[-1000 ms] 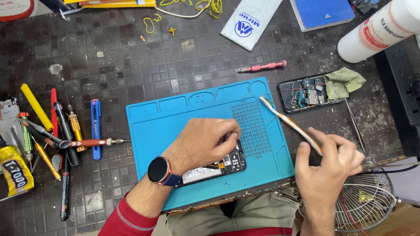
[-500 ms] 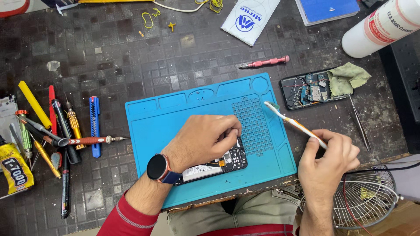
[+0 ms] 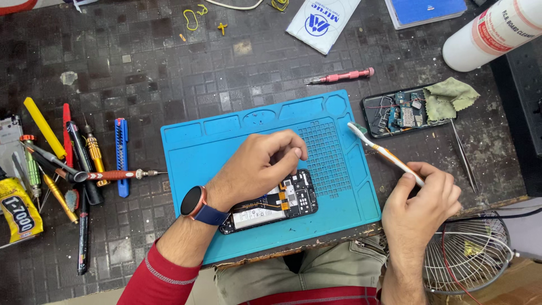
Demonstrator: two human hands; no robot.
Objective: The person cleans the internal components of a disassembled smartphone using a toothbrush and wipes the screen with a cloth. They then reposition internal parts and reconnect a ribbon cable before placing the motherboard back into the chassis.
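Note:
An opened phone (image 3: 271, 202) with its back off lies on a blue work mat (image 3: 226, 141). My left hand (image 3: 257, 166), with a watch on the wrist, rests on the phone's upper part, fingers curled over it. To the right, off the mat's edge, my right hand (image 3: 423, 197) grips a toothbrush (image 3: 378, 151) by its handle; its bristle head points up-left over the mat's right edge. A second opened phone (image 3: 398, 113) lies beyond the brush.
Screwdrivers, tweezers and a blue cutter (image 3: 121, 155) are heaped at the left, by a yellow glue tube (image 3: 20, 212). A pink screwdriver (image 3: 341, 76), green cloth (image 3: 451, 96), white spray can (image 3: 497, 31), metal tweezers (image 3: 464, 155) and a wire fan guard (image 3: 474, 254) sit around.
My right hand has drawn the toothbrush slightly down and right, away from the mat's grid area. My left hand stays on the phone.

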